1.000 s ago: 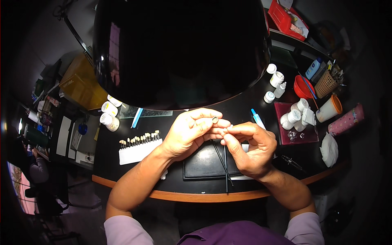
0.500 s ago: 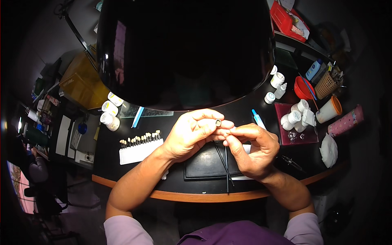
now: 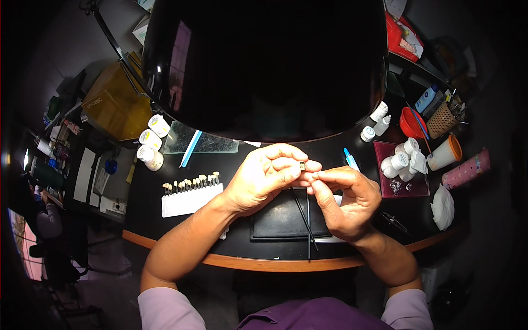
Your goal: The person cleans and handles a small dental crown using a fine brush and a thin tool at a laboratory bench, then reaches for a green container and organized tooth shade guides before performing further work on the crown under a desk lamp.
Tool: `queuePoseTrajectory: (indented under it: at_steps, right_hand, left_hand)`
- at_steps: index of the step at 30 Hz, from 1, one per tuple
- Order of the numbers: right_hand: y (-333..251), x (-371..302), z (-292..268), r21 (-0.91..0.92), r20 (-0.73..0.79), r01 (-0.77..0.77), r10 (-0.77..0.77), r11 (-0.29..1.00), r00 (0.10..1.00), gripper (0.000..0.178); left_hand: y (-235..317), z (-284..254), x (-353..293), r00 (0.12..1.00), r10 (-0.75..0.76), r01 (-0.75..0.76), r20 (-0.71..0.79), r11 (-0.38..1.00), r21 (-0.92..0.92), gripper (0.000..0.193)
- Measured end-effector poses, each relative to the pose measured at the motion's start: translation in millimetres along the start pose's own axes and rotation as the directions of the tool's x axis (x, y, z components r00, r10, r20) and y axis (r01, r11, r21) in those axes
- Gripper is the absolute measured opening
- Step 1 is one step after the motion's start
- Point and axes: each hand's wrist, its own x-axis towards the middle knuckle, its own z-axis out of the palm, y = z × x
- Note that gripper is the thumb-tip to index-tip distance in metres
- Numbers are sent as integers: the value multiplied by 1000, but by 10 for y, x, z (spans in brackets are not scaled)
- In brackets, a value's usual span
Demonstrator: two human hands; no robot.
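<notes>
My left hand (image 3: 258,179) is raised over the desk, palm turned up, with its thumb and fingers pinching a small hollow dental crown (image 3: 302,165). The crown's dark opening shows, edged by a light rim. My right hand (image 3: 349,201) meets the left fingertips, thumb and forefinger pressed together. Whatever lies in that pinch is too small to make out. Beneath the hands sits a flat black case (image 3: 275,217). Two thin dark rods, perhaps brush handles (image 3: 309,231), cross over it; their upper ends are hidden behind my fingers.
A large black shade (image 3: 264,71) hangs across the far side. Left stand a tooth shade rack (image 3: 192,201), white jars (image 3: 149,157) and a glass plate (image 3: 220,144). Right are a maroon tray (image 3: 418,187) with bottles, a red bowl (image 3: 410,124) and crumpled tissue (image 3: 443,207).
The crown has turned slightly between my left fingers, so its opening looks different. Both hands stay together in nearly the same pose. The whole view has shifted a little.
</notes>
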Motion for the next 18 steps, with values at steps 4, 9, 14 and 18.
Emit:
queuePoseTrajectory:
  at_steps: [4, 9, 14, 18]
  right_hand:
    - [-17, 6, 10, -1, 2, -19, 19, 1000, 1000, 18]
    - [7, -50, -7, 66, 9, -205, 205, 977, 979, 15]
    - [-14, -15, -17, 320, 72, -487, 491, 813, 868, 8]
    - [-4, -17, -17, 338, 96, -511, 511, 791, 854, 9]
  left_hand:
    - [-1, 43, 0, 995, 78, -71, -55, 991, 115, 23]
    - [-47, 134, -9, 907, 419, -267, -46, 657, 705, 23]
    - [8, 149, -31, 784, 544, -402, 300, 76, 912, 42]
    - [9, 112, -29, 762, 550, -430, 343, 33, 902, 49]
